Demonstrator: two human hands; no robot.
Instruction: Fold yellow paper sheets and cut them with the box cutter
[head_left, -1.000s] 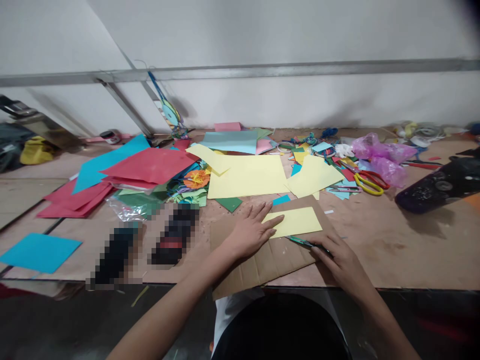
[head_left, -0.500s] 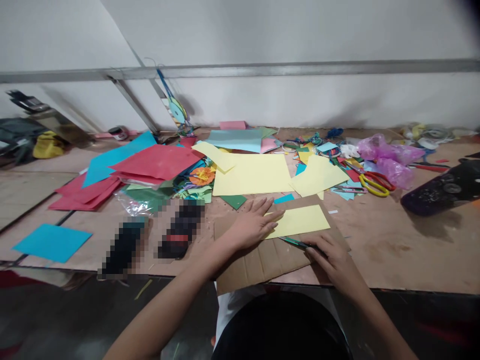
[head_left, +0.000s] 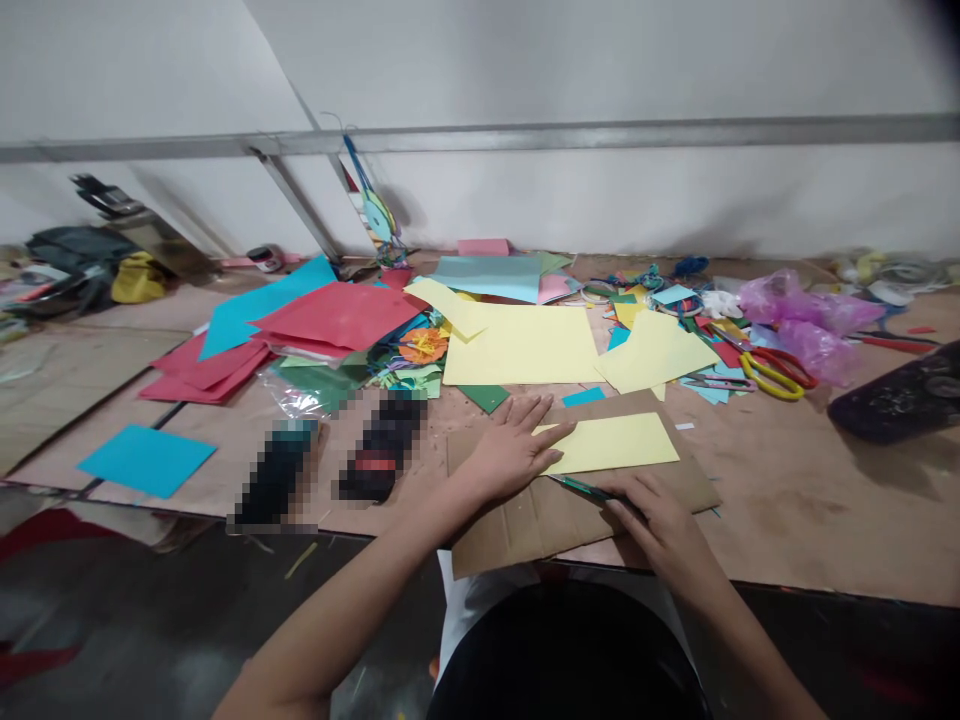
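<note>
A strip of pale yellow paper (head_left: 619,443) lies on a piece of brown cardboard (head_left: 517,528) at the table's front edge. Fingers spread, my left hand (head_left: 517,450) presses flat on the strip's left end and the cardboard. My right hand (head_left: 649,510) is closed round a slim green-and-dark craft knife (head_left: 581,486). The knife's tip points left, close to the strip's lower edge and below my left fingers. Whether the tip touches the paper is too small to tell.
Larger yellow sheets (head_left: 517,345), red sheets (head_left: 337,318) and coloured scraps cover the table's middle. Yellow-handled scissors (head_left: 776,380) lie to the right, near a pink plastic bag (head_left: 817,345) and a dark bottle (head_left: 892,395). Two pixelated dark objects (head_left: 274,475) are at left.
The whole view has shifted, so things sit farther right in it. Both hands keep nearly the same place on the paper and cardboard.
</note>
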